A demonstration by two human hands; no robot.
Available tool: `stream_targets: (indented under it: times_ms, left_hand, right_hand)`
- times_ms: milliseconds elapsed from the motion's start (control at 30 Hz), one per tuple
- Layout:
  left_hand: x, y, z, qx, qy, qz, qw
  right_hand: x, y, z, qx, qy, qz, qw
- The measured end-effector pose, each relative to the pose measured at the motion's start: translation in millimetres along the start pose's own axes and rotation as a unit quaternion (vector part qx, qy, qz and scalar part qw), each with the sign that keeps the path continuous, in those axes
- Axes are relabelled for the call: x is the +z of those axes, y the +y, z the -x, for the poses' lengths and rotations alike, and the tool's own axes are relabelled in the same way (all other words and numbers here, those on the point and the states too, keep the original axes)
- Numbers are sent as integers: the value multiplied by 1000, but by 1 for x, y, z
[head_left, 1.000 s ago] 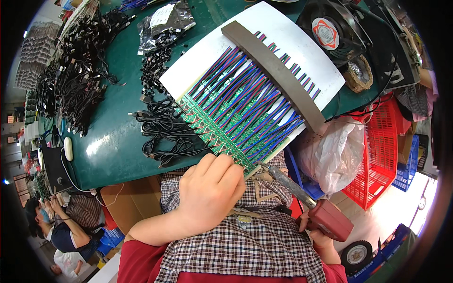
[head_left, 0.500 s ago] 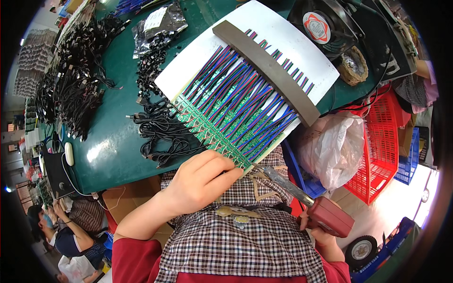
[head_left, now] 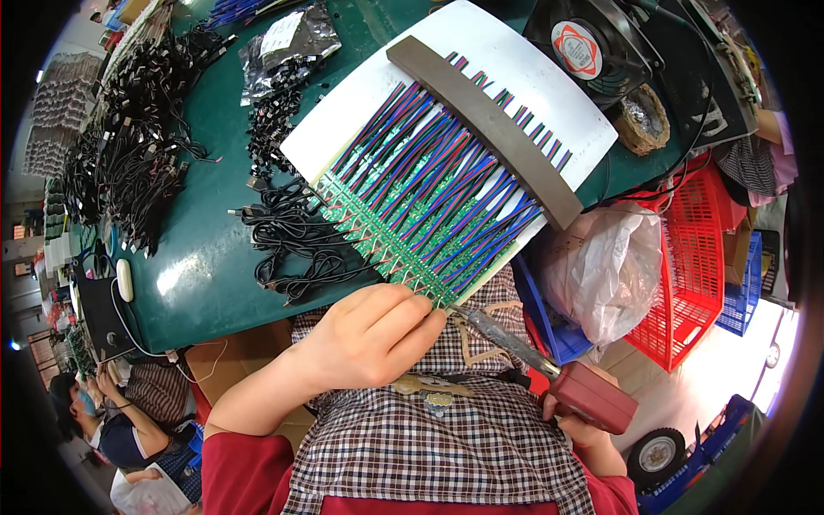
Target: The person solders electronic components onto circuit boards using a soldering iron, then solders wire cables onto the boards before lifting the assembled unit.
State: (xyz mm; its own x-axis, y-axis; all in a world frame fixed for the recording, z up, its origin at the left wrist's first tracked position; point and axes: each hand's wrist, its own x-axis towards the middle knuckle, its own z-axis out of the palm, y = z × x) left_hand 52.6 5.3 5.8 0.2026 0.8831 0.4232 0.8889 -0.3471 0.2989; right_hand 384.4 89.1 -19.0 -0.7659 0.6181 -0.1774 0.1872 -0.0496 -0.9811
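Observation:
A panel of green circuit boards [head_left: 365,221] lies tilted on a white board [head_left: 571,112], with rows of blue, red and black wires [head_left: 459,202] laid over it. A dark grey bar [head_left: 491,129] rests across the wires. At the panel's near corner my left hand [head_left: 369,335] has its fingers bent and pressed together; what lies between the fingertips is hidden. My right hand [head_left: 588,432] is wrapped round the dark red handle of a soldering gun [head_left: 592,396]. Its tip reaches the panel's near corner, right beside my left fingertips.
Black cables [head_left: 296,245] lie coiled left of the panel, with small black connectors [head_left: 273,129] and a plastic bag [head_left: 290,43] beyond. A larger cable heap [head_left: 129,154] sits far left. A black fan [head_left: 584,51] stands at back right; a red basket [head_left: 691,266] is below the table's right side.
My left hand has shifted slightly to the right and down along the panel's edge. The soldering gun has moved a little left, its tip slightly lower. The panel and bar stay put.

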Motion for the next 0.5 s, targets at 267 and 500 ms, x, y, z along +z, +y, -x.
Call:
stream_targets:
  times_ms: [267,500]
  left_hand:
    - [1,2,1,-4,-4,-13,1000]
    - [1,2,1,-4,-4,-13,1000]
  right_hand:
    - [-2,1,-4,-72,-19,130,989]
    - [15,-4,4,1,113,-75,991]
